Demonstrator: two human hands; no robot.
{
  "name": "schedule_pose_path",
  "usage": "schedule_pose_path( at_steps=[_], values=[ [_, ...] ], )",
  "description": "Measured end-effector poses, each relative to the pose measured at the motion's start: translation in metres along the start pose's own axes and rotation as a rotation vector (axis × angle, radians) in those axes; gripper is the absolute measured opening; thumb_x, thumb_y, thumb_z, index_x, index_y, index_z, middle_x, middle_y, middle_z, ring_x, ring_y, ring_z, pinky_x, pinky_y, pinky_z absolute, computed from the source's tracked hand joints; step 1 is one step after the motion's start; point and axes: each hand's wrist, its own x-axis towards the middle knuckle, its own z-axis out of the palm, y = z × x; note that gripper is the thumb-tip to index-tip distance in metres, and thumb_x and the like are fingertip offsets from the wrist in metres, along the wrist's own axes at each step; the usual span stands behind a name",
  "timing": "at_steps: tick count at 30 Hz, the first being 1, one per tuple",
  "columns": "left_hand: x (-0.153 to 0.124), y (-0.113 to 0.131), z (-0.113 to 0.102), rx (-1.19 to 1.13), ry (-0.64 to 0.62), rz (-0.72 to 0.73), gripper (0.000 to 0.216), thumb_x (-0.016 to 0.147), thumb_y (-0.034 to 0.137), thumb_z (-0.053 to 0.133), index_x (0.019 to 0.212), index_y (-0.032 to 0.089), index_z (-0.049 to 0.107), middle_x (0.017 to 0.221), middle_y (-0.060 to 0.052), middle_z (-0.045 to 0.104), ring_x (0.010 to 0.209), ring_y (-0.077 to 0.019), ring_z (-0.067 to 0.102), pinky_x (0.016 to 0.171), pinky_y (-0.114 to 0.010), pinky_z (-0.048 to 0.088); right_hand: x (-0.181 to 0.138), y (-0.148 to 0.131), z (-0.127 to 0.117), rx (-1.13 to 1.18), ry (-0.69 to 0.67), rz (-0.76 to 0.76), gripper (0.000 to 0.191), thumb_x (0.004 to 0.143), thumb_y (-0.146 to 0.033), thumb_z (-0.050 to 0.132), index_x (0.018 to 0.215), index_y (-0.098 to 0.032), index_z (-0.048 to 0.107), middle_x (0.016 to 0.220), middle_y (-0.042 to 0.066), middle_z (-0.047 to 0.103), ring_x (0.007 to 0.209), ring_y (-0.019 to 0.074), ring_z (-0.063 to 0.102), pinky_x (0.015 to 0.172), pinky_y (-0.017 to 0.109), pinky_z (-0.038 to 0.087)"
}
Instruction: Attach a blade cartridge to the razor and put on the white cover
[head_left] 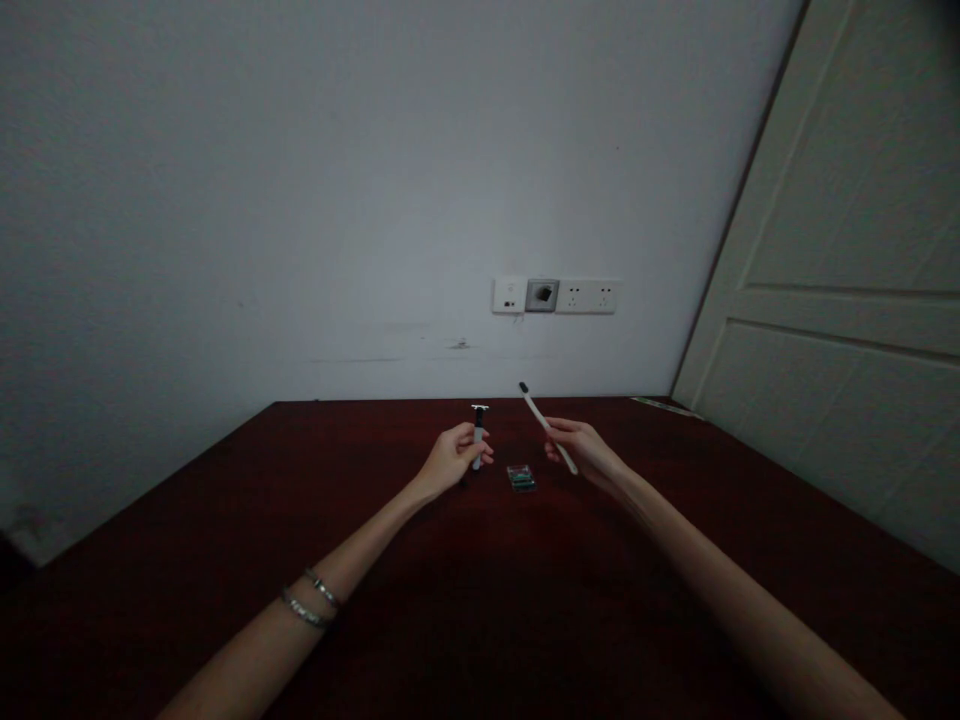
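My left hand (450,458) is closed around a small razor (478,434) with a white handle, a black neck and a T-shaped head pointing up. My right hand (581,447) grips a long white toothbrush (535,409) with a dark head. The brush slants up and to the left, its lower end sticking out below the fingers. Between the two hands, a small clear packet (521,478) with green and red parts lies on the dark red table (480,590); its contents are too small to make out.
Behind the table rises a pale wall (360,200) with a row of sockets (587,297). A white panelled door (847,300) stands along the right side. Near the table's far right edge lies a thin pale strip (666,407).
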Motion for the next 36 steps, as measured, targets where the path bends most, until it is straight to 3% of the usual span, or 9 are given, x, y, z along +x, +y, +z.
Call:
schedule_pose_path(
  at_steps=[3, 6, 9, 11, 17, 24, 29, 36],
  values=[
    [-0.002, -0.006, -0.003, 0.079, 0.003, 0.042, 0.018, 0.076, 0.021, 0.057, 0.089, 0.012, 0.05, 0.077, -0.005, 0.063, 0.068, -0.0159, 0.064, 0.064, -0.027, 0.048, 0.003, 0.004, -0.004, -0.134, -0.01, -0.183, 0.03, 0.071, -0.023, 0.061, 0.101, -0.016, 0.058, 0.066, 0.0, 0.057, 0.054, 0.0119, 0.058, 0.051, 0.024, 0.049],
    [-0.006, -0.01, -0.008, 0.221, -0.014, 0.126, 0.013, 0.079, 0.021, 0.052, 0.09, 0.014, 0.05, 0.08, -0.005, 0.063, 0.075, -0.0155, 0.063, 0.073, -0.029, 0.047, -0.001, 0.005, -0.003, -0.441, -0.029, -0.532, 0.031, 0.08, -0.029, 0.053, 0.109, -0.018, 0.055, 0.079, 0.003, 0.058, 0.061, 0.0131, 0.058, 0.061, 0.029, 0.05],
    [-0.01, -0.014, -0.013, 0.413, -0.026, 0.207, 0.01, 0.083, 0.022, 0.047, 0.091, 0.016, 0.049, 0.08, -0.004, 0.063, 0.077, -0.0145, 0.061, 0.075, -0.028, 0.045, -0.01, 0.002, -0.001, -0.755, -0.071, -0.817, 0.035, 0.085, -0.022, 0.043, 0.119, -0.021, 0.053, 0.09, 0.006, 0.057, 0.074, 0.0154, 0.057, 0.074, 0.032, 0.047],
    [-0.012, -0.015, -0.015, 0.531, -0.028, 0.248, 0.008, 0.084, 0.022, 0.045, 0.089, 0.017, 0.049, 0.081, -0.003, 0.062, 0.075, -0.0138, 0.06, 0.073, -0.026, 0.044, -0.016, 0.0, 0.002, -0.901, -0.095, -0.908, 0.043, 0.085, -0.015, 0.04, 0.126, -0.024, 0.047, 0.095, 0.007, 0.056, 0.083, 0.0168, 0.055, 0.077, 0.033, 0.046],
    [-0.014, -0.016, -0.018, 0.658, -0.045, 0.315, 0.009, 0.086, 0.02, 0.04, 0.09, 0.017, 0.047, 0.082, -0.004, 0.062, 0.075, -0.0144, 0.059, 0.071, -0.025, 0.043, -0.018, 0.006, 0.002, -1.123, -0.154, -1.039, 0.057, 0.082, -0.003, 0.037, 0.132, -0.031, 0.04, 0.1, 0.006, 0.055, 0.087, 0.0174, 0.052, 0.075, 0.033, 0.044],
    [-0.016, -0.02, -0.017, 0.689, -0.066, 0.298, 0.008, 0.086, 0.02, 0.04, 0.09, 0.017, 0.047, 0.081, -0.005, 0.062, 0.074, -0.0149, 0.059, 0.07, -0.025, 0.043, -0.012, 0.011, -0.007, -1.138, -0.063, -1.087, 0.059, 0.08, -0.001, 0.038, 0.129, -0.034, 0.044, 0.099, 0.005, 0.053, 0.086, 0.0173, 0.05, 0.076, 0.034, 0.042],
    [-0.017, -0.017, -0.016, 0.677, -0.055, 0.326, 0.011, 0.085, 0.016, 0.04, 0.093, 0.017, 0.048, 0.082, -0.004, 0.062, 0.075, -0.0143, 0.059, 0.071, -0.025, 0.042, -0.015, 0.013, -0.003, -1.16, -0.124, -1.152, 0.058, 0.08, 0.0, 0.039, 0.128, -0.033, 0.046, 0.098, 0.006, 0.052, 0.084, 0.0169, 0.048, 0.073, 0.032, 0.04],
    [-0.018, -0.019, -0.016, 0.72, -0.071, 0.3, 0.01, 0.086, 0.017, 0.041, 0.093, 0.017, 0.047, 0.082, -0.004, 0.061, 0.073, -0.0142, 0.059, 0.068, -0.023, 0.042, -0.016, 0.013, -0.003, -1.12, -0.06, -1.181, 0.057, 0.08, 0.0, 0.039, 0.125, -0.034, 0.048, 0.096, 0.005, 0.051, 0.083, 0.0165, 0.048, 0.071, 0.032, 0.04]
  ],
)
